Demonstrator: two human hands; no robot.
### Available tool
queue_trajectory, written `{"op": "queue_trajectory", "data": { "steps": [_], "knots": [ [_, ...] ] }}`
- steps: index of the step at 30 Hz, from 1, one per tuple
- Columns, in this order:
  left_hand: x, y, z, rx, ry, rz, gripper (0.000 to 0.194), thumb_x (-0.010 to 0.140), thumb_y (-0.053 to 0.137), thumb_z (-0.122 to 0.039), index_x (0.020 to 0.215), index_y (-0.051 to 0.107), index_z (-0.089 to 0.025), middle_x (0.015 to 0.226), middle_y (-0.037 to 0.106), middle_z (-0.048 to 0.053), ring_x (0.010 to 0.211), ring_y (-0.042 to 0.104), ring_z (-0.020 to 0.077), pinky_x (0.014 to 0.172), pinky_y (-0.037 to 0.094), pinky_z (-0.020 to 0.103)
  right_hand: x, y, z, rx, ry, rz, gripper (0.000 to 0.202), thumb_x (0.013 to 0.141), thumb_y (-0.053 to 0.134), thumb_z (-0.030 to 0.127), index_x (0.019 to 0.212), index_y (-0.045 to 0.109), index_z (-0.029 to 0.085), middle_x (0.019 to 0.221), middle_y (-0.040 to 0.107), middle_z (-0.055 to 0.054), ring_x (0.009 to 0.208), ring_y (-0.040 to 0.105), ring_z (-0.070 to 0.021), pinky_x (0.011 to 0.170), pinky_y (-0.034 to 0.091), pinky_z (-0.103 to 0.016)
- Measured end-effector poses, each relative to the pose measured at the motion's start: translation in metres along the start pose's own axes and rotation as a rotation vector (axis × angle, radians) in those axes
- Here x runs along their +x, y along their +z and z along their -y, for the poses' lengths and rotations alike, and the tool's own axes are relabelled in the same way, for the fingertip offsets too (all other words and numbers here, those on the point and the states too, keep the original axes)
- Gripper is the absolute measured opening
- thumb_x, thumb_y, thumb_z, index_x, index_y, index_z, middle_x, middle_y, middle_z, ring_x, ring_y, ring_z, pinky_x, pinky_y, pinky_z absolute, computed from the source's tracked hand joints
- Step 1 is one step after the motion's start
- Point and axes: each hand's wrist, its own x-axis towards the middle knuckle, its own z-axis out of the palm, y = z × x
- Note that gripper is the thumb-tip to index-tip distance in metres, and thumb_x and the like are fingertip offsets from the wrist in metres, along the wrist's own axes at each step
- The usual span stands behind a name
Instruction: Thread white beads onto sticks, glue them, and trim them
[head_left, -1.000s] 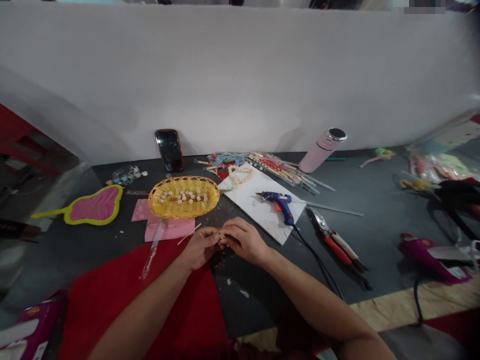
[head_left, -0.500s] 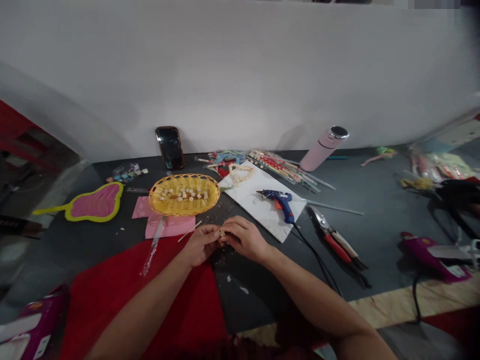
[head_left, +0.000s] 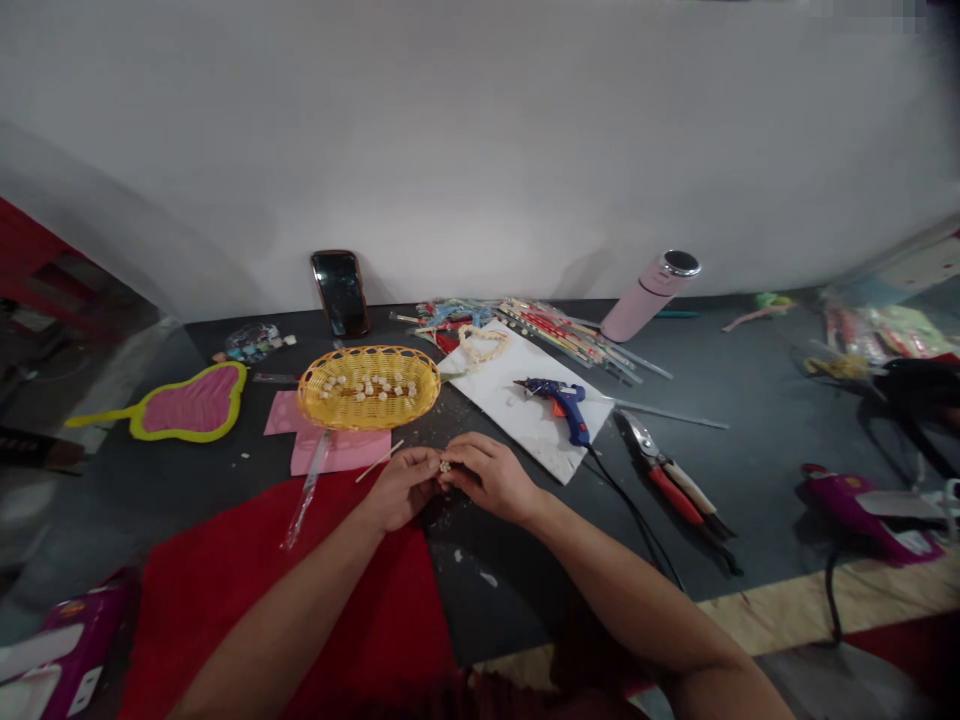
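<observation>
A small cream flower-shaped piece [head_left: 445,467] is pinched between the fingertips of my left hand [head_left: 407,487] and my right hand [head_left: 491,478], which meet over the dark table. My fingers hide part of it. Just left of my hands lies a thin pale stick [head_left: 379,461]. Beyond them stands a yellow woven basket [head_left: 315,408] with several small whitish pieces in it. On a white board [head_left: 495,405] to the right rest a blue glue gun [head_left: 559,400] and a cream heart-shaped ring [head_left: 481,347].
Red-handled pruning shears [head_left: 671,483] lie right of the glue gun's cord. A red cloth [head_left: 300,600] is under my left forearm, with pink sheets [head_left: 341,452] beyond. A phone [head_left: 341,295] and a pink bottle [head_left: 645,300] stand near the wall, with wrapped sticks [head_left: 555,335] between them.
The small flower-shaped piece has turned slightly between my fingertips and shows a little more. Both hands stay in nearly the same place.
</observation>
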Motion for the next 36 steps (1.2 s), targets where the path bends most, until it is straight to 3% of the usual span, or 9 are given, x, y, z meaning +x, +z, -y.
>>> {"op": "queue_trajectory", "data": {
  "steps": [20,32,36],
  "knots": [
    [-0.0004,-0.0004,0.0018,0.014,0.008,-0.008,0.022,0.065,0.077,-0.027,0.063,0.062,-0.01,0.058,0.059,0.001,0.054,0.053,0.0093,0.057,0.04,0.022,0.0001,-0.0001,-0.0002,0.022,-0.011,-0.009,0.02,0.087,0.055,0.029,0.103,0.059,0.018,0.094,0.065,-0.009,0.09,0.061,-0.0182,0.079,0.053,-0.031],
    [-0.0002,-0.0019,0.003,0.037,0.036,0.004,0.015,0.067,0.075,-0.023,0.071,0.067,-0.011,0.065,0.063,0.002,0.06,0.056,0.0099,0.061,0.042,0.022,0.0002,0.0013,0.0,0.024,-0.007,-0.058,0.015,0.088,0.054,0.022,0.1,0.061,0.019,0.092,0.065,-0.008,0.087,0.06,-0.0173,0.079,0.052,-0.032],
    [-0.0014,0.0022,0.0007,0.036,0.048,-0.017,0.016,0.067,0.075,-0.024,0.069,0.067,-0.01,0.064,0.062,0.002,0.059,0.056,0.0092,0.06,0.042,0.022,-0.0002,0.0003,-0.0001,0.096,0.024,-0.042,0.023,0.084,0.06,0.027,0.106,0.057,0.02,0.096,0.064,-0.008,0.091,0.059,-0.0179,0.081,0.05,-0.032]
  ]
}}
